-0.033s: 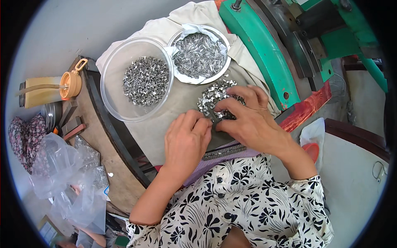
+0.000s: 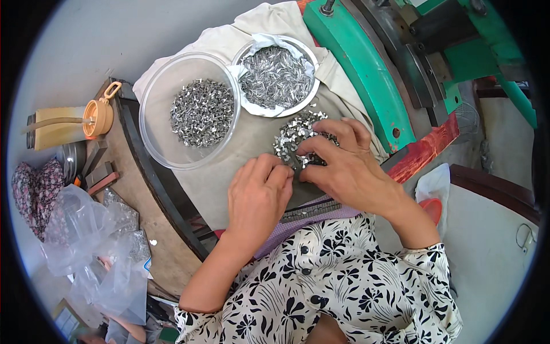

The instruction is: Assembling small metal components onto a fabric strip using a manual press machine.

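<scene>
A heap of small, shiny metal pieces (image 2: pixel 292 135) lies on the grey-brown cloth (image 2: pixel 215 192) in front of me. Over its right side arches my right hand (image 2: pixel 352 166), fingers bent and apart, thumb low at the near edge of the heap. My left hand (image 2: pixel 258 192) is at the heap's near left edge, its fingers curled together in a pinch. Whatever sits between those fingertips is hidden. Behind the heap, a white bowl (image 2: pixel 315 89) lined with pale plastic holds thin, pointed metal pieces. To its left stands a clear round tub (image 2: pixel 150 129) with many small bent metal parts.
A green metal machine (image 2: pixel 361 74) stands close on the right, beside a red-painted edge (image 2: pixel 427 149). At left, a wooden surface (image 2: pixel 172 249) carries clear plastic bags (image 2: pixel 86 229), an orange-lidded bottle (image 2: pixel 98 118) and metal blocks (image 2: pixel 102 172). Part of another person (image 2: pixel 129 329) shows at lower left.
</scene>
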Action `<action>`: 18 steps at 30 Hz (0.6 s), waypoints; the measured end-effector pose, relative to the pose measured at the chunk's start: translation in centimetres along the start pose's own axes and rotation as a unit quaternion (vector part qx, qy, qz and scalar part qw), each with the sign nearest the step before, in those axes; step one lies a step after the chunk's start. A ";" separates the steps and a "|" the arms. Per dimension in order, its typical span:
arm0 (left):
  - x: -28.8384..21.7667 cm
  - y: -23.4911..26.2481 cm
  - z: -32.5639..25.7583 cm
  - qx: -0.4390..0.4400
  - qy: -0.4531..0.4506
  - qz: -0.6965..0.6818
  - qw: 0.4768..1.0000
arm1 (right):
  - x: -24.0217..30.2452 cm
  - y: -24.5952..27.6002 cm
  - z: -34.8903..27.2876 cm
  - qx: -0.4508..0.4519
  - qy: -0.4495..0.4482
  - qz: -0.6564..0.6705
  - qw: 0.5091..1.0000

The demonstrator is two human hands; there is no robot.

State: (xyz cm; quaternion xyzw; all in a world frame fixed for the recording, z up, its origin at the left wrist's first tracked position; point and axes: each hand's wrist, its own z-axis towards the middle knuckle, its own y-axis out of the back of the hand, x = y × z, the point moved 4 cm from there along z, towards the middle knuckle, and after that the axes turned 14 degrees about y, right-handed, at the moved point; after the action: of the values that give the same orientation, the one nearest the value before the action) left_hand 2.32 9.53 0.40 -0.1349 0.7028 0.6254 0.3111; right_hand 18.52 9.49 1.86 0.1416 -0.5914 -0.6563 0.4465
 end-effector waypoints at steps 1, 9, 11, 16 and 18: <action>0.0 0.0 -0.1 -0.003 -0.001 -0.008 1.000 | -0.1 -0.1 -0.1 0.000 -0.001 -0.001 1.000; 0.3 0.0 -0.7 -0.021 0.011 -0.044 0.999 | 0.3 -0.3 -0.6 -0.008 0.000 -0.022 1.000; 0.4 0.1 -0.8 -0.016 0.015 -0.050 0.999 | 0.2 0.0 -0.3 -0.012 0.000 -0.008 1.000; -0.7 1.0 -3.1 0.026 0.010 -0.096 0.995 | -0.1 0.0 -0.5 -0.012 -0.006 0.020 1.000; -1.0 0.3 -4.0 0.058 0.007 -0.122 0.991 | -0.1 0.1 -0.9 -0.029 -0.011 0.032 0.999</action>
State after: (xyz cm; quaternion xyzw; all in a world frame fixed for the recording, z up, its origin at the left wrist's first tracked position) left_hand 1.84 5.52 1.38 -0.2054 0.7183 0.5400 0.3876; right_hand 19.28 9.03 1.72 0.1024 -0.5814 -0.6604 0.4641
